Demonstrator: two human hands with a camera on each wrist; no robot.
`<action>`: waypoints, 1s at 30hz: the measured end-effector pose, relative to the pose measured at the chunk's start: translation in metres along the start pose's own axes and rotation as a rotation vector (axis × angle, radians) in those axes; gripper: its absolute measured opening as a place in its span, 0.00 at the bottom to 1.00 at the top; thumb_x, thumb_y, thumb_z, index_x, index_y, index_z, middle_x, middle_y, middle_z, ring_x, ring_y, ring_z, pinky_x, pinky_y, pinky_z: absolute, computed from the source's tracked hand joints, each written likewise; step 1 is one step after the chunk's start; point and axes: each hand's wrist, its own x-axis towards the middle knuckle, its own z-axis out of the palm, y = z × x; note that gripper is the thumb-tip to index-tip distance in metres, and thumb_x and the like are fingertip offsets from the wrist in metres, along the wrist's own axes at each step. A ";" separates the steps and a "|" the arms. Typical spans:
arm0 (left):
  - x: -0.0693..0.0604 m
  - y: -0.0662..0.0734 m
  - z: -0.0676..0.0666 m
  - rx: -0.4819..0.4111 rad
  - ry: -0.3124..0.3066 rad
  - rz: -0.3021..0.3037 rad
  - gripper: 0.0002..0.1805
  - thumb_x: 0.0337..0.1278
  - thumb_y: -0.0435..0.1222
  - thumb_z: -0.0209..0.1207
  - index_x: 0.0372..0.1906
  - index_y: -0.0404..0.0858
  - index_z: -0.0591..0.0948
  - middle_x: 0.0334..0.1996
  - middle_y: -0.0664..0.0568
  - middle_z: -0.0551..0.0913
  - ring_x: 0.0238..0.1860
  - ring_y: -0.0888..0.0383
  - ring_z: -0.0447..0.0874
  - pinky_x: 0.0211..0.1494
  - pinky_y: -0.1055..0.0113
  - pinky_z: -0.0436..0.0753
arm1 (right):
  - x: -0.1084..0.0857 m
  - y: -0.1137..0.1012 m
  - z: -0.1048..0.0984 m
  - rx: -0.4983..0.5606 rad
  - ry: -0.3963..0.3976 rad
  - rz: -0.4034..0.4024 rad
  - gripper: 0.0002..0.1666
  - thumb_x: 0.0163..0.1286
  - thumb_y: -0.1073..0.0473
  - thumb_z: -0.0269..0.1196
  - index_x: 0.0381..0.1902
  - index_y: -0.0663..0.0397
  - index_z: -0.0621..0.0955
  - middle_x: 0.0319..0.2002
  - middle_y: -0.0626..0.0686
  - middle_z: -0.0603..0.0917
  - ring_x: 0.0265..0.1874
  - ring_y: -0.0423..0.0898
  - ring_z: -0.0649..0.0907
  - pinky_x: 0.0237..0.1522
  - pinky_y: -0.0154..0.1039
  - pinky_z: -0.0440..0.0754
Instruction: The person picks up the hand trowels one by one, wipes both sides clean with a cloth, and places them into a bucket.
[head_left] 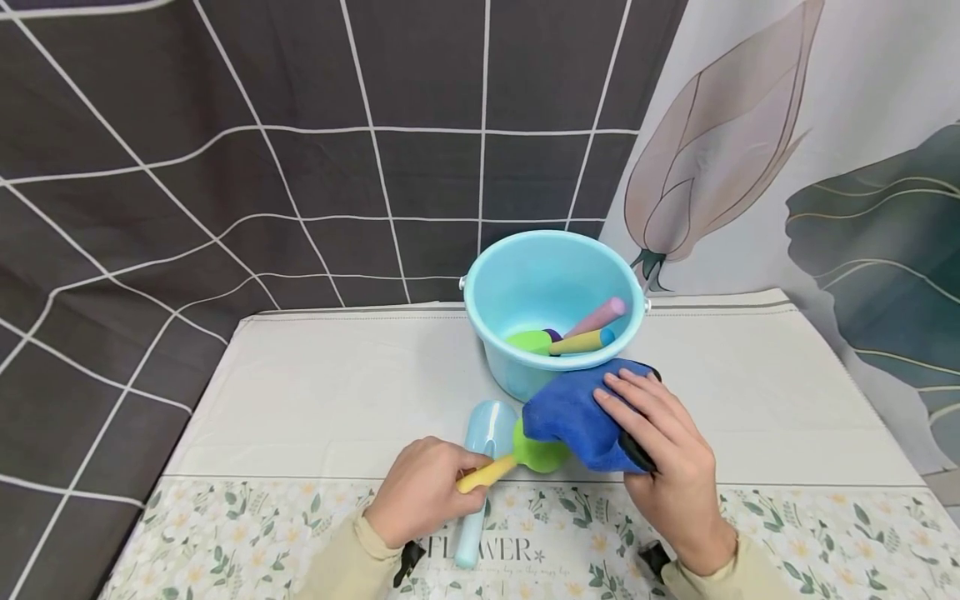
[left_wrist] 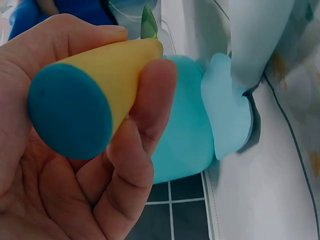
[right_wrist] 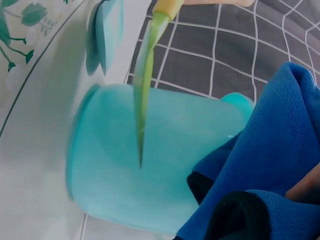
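My left hand [head_left: 429, 486] pinches the yellow handle of a toy sand shovel [head_left: 538, 452] between thumb and fingers. Its green blade points right, and the handle's blue end cap faces the camera in the left wrist view. A blue cloth [head_left: 581, 421] with black edging hangs from my right hand [head_left: 675, 462], whose fingers lie over it and grip it. In the head view the cloth overlaps the blade's right edge; the right wrist view shows the blade [right_wrist: 143, 95] edge-on and apart from the cloth. A light blue toy scoop [head_left: 491, 425] lies on the table under the shovel.
Behind the cloth stands a light blue bucket [head_left: 504, 354] holding several toy tools, among them a pink handle [head_left: 600, 317] and a yellow handle [head_left: 581, 342]. A flowered cover [head_left: 247, 533] spans the table's front. Dark checked fabric [head_left: 315, 167] hangs behind.
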 end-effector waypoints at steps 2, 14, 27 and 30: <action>0.002 0.001 0.002 0.001 0.000 0.013 0.14 0.47 0.34 0.67 0.42 0.43 0.91 0.18 0.67 0.76 0.16 0.74 0.63 0.18 0.75 0.65 | 0.001 -0.003 0.001 0.006 0.012 -0.013 0.33 0.53 0.80 0.40 0.47 0.68 0.86 0.49 0.68 0.85 0.58 0.59 0.80 0.68 0.53 0.69; 0.008 0.004 0.011 -0.034 -0.043 0.001 0.11 0.49 0.35 0.69 0.41 0.42 0.91 0.22 0.65 0.84 0.16 0.78 0.68 0.19 0.77 0.69 | 0.006 -0.015 0.006 0.041 0.199 -0.132 0.14 0.76 0.62 0.59 0.39 0.68 0.87 0.41 0.70 0.86 0.53 0.61 0.83 0.65 0.57 0.72; 0.009 0.008 0.009 -0.061 -0.060 0.025 0.02 0.48 0.35 0.69 0.28 0.47 0.88 0.14 0.70 0.72 0.13 0.76 0.62 0.17 0.76 0.65 | 0.002 -0.016 0.008 0.091 0.185 -0.214 0.12 0.74 0.62 0.62 0.41 0.66 0.87 0.42 0.68 0.86 0.51 0.64 0.83 0.64 0.61 0.71; 0.010 0.008 0.007 -0.060 -0.061 0.027 0.09 0.47 0.35 0.69 0.19 0.50 0.82 0.12 0.70 0.68 0.12 0.76 0.60 0.17 0.75 0.63 | -0.002 -0.016 0.010 0.093 0.123 -0.235 0.12 0.75 0.61 0.61 0.43 0.65 0.87 0.44 0.67 0.86 0.52 0.63 0.83 0.65 0.60 0.70</action>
